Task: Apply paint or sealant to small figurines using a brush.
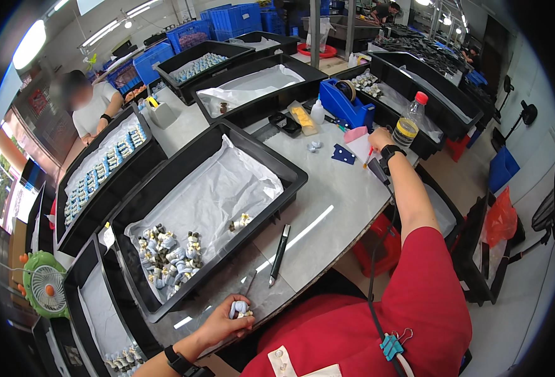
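My left hand [224, 323] is closed around a small grey-blue and cream figurine [240, 309] at the table's near edge. A thin dark stick [251, 282] shows just beyond its fingers; I cannot tell whether they touch it. My right hand [381, 139] reaches to the far right of the table, its fingers curled beside a pink and white piece [356, 136]. Below them shows a thin red stick [370, 154]. What the fingers grip is hidden. A black tray [293, 182] lined with white sheet holds a heap of similar figurines [167, 254] and a few apart [242, 221].
Near the right hand stand a red-capped bottle [410, 116], a blue tape dispenser [353, 107] and a small white bottle [317, 112]. A black pen [280, 256] lies beside the tray. More black trays [101, 179] surround the table; a green fan [45, 286] and a seated person are at left.
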Demonstrator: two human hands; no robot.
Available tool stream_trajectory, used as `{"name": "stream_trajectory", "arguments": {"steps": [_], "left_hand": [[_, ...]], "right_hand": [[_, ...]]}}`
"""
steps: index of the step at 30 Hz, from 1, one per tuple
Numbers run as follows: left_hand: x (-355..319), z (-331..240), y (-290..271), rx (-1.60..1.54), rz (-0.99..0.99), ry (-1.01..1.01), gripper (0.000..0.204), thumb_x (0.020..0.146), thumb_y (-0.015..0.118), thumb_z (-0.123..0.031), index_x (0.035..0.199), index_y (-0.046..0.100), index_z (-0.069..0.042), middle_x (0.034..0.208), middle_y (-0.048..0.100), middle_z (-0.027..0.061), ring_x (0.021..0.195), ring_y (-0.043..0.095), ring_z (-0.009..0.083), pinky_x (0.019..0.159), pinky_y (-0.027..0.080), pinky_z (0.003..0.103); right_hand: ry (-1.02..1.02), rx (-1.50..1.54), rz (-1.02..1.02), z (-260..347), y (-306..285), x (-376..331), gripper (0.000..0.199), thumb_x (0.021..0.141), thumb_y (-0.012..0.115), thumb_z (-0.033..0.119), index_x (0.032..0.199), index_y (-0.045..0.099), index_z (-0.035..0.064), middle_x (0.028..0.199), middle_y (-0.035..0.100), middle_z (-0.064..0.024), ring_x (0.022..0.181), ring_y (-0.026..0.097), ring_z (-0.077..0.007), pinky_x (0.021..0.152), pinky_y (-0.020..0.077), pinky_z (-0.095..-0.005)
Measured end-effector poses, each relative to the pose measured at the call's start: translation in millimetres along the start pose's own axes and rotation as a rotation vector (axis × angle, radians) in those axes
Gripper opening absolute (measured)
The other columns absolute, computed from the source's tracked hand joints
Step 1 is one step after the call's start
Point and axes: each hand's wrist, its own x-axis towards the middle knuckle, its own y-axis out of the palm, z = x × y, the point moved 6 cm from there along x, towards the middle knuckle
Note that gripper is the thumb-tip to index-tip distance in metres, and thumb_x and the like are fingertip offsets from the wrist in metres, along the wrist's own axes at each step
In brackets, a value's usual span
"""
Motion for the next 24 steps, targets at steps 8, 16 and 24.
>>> {"name": "stream_trajectory", "arguments": {"steps": [8,16,24], "left_hand": [[0,1,-1,-0.004,0.005,-0.009,0.037,0.081,0.063,-0.006,0.109,0.038,-0.007,0.072,0.057,0.0085,0.054,0.051,0.0120,0.045,0.037,0.022],[-1,0,0,-0.009,-0.001,-0.006,0.037,0.080,0.063,-0.006,0.108,0.038,-0.007,0.073,0.057,0.0084,0.054,0.051,0.0120,0.045,0.037,0.022],[1,0,-2,-0.018,-0.001,-0.016,0.037,0.080,0.063,-0.005,0.108,0.038,-0.007,0.073,0.057,0.0082,0.055,0.051,0.0122,0.045,0.037,0.022]], "right_hand": [[-0.059,-0.091,0.083,23,-6,-29,0.020,0.071,0.051,0.012,0.062,0.063,-0.0018,0.066,0.064,-0.0155,0.069,0.065,-0.0241,0.065,0.0480,-0.0336],[-0.059,-0.045,0.134,15,9,-17,0.025,0.074,0.048,0.014,0.059,0.063,0.0002,0.059,0.061,-0.0131,0.052,0.060,-0.0220,0.053,0.0455,-0.0324],[0.064,0.380,-0.051,13,-17,-34,0.044,0.075,0.049,0.009,0.112,0.041,-0.0119,0.060,0.060,-0.0124,0.046,0.056,-0.0193,0.042,0.0436,-0.0264]]}}
